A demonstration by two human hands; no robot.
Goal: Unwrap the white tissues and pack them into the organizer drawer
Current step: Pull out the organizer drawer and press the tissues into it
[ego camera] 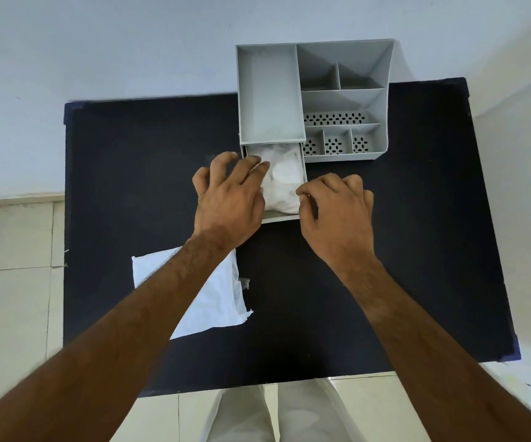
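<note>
A grey organizer stands at the far side of the dark table, its drawer pulled out toward me. White tissues fill the drawer in a crumpled heap. My left hand hovers over the drawer's left side, fingers spread, fingertips touching the tissues. My right hand is curled at the drawer's right front corner, its fingertips against the tissues and the drawer wall. An empty white wrapper lies flat on the table under my left forearm.
The dark table is edged by a pale wall at the back and tiled floor on both sides. The organizer's top has several open compartments, some with perforated bottoms. My legs show below the table's near edge.
</note>
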